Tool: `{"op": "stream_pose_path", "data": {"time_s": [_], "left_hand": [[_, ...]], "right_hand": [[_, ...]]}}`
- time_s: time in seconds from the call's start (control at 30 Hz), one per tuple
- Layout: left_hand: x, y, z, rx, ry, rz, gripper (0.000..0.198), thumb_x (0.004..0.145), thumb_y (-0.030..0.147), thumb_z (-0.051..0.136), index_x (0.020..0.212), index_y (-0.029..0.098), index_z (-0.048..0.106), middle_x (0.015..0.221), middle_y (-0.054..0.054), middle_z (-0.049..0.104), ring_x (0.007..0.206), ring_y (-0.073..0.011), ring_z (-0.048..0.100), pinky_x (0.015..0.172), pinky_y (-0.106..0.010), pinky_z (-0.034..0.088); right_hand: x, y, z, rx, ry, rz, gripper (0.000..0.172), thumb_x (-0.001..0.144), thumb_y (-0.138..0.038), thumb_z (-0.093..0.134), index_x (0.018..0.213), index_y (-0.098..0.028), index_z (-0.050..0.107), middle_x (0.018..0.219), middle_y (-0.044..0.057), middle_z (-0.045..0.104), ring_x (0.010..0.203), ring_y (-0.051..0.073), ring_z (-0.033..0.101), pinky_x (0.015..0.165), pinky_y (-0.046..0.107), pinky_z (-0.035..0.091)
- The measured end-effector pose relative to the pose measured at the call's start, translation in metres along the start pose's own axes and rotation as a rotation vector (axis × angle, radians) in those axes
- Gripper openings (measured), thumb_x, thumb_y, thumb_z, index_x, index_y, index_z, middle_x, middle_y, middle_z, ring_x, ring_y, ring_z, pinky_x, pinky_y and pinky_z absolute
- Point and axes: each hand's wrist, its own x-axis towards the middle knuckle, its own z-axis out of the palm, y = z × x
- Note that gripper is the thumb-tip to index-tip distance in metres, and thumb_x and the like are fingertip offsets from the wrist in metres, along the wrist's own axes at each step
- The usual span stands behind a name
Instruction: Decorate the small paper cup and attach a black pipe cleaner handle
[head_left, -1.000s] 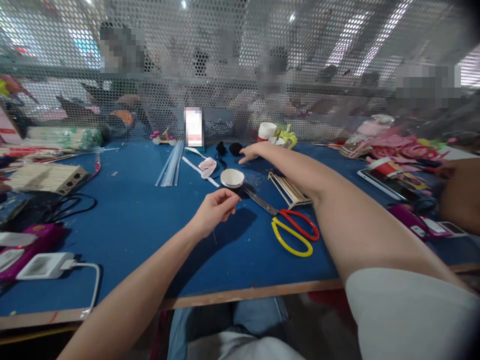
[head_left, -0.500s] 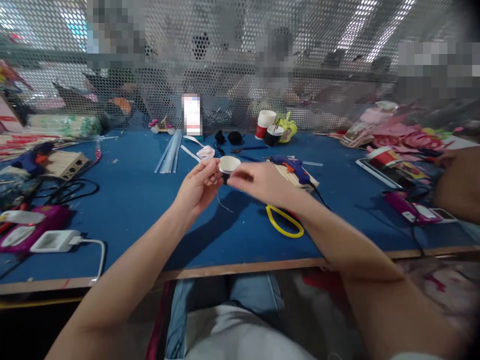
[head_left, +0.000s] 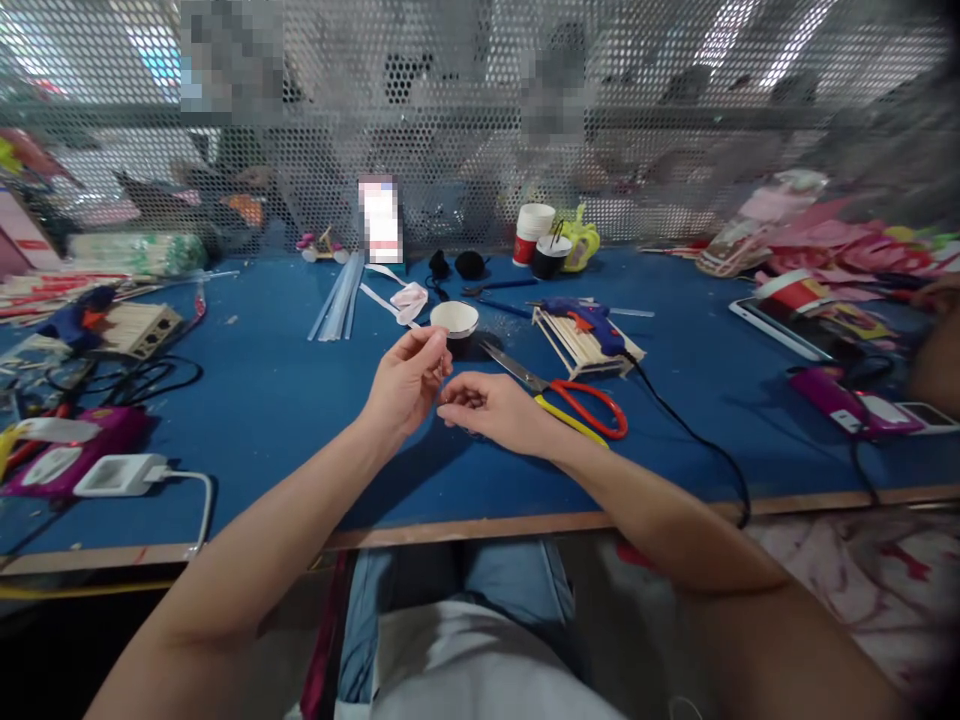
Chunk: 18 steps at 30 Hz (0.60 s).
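Observation:
My left hand (head_left: 409, 385) is closed in a pinch, thumb against forefinger, above the table. A thin pale thread hung beneath it a moment ago; now it is hard to see. Just right of it and lower, my right hand (head_left: 491, 410) has curled fingers, thumb and fingertips together; what they pinch is too small to make out. Behind the fingers stands a dark bowl-like cup (head_left: 454, 320) with a white inside, partly hidden by my left fingertips. Scissors (head_left: 536, 382) with one red and one yellow handle lie behind my right wrist.
A blue glue gun (head_left: 585, 322) rests on a wooden stick rack (head_left: 581, 355), its cord trailing right. Clear glue sticks (head_left: 337, 300), a white ribbon (head_left: 409, 300) and pliers (head_left: 499, 288) lie farther back. Paper cups (head_left: 534, 235) stand near the mesh screen. Purple power strips (head_left: 847, 400) flank the workspace.
My right hand has moved down and toward me, uncovering the scissor blades and the stick rack. My left hand stays pinched, slightly lower. The cup shows more openly behind the hands.

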Motion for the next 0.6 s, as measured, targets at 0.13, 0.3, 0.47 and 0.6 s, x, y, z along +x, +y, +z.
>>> {"op": "stream_pose_path", "data": {"time_s": [0.13, 0.3, 0.47, 0.6], "left_hand": [[0.002, 0.000, -0.003, 0.024, -0.060, -0.005, 0.014, 0.070, 0.025, 0.066, 0.079, 0.017, 0.059, 0.059, 0.003, 0.054, 0.054, -0.0055, 0.051, 0.053, -0.018, 0.041], [0.007, 0.003, -0.010, 0.138, -0.171, -0.025, 0.015, 0.069, 0.025, 0.067, 0.074, 0.014, 0.058, 0.059, 0.002, 0.054, 0.052, -0.0059, 0.050, 0.049, -0.018, 0.039], [0.008, 0.005, -0.013, 0.216, -0.208, -0.003, 0.017, 0.066, 0.023, 0.069, 0.078, 0.015, 0.060, 0.060, 0.002, 0.055, 0.053, -0.0058, 0.051, 0.051, -0.019, 0.040], [0.007, 0.004, -0.012, 0.295, -0.158, 0.096, 0.017, 0.064, 0.022, 0.069, 0.076, 0.015, 0.061, 0.060, 0.002, 0.056, 0.051, -0.0058, 0.050, 0.050, -0.020, 0.041]], "right_hand": [[0.001, 0.002, -0.002, 0.035, -0.034, 0.040, 0.015, 0.077, -0.027, 0.054, 0.083, -0.014, 0.055, 0.064, 0.000, 0.057, 0.049, 0.006, 0.049, 0.042, 0.018, 0.040], [0.002, 0.002, -0.007, 0.021, -0.016, 0.009, 0.017, 0.079, -0.028, 0.052, 0.086, -0.013, 0.055, 0.064, 0.000, 0.058, 0.049, 0.006, 0.049, 0.041, 0.017, 0.042], [0.003, 0.002, -0.009, -0.006, 0.001, -0.021, 0.018, 0.079, -0.030, 0.052, 0.084, -0.014, 0.056, 0.064, 0.000, 0.058, 0.049, 0.006, 0.050, 0.040, 0.016, 0.042], [0.004, 0.003, -0.012, -0.021, 0.011, -0.028, 0.017, 0.079, -0.029, 0.051, 0.084, -0.014, 0.056, 0.064, 0.000, 0.057, 0.049, 0.006, 0.049, 0.041, 0.016, 0.042]]}}
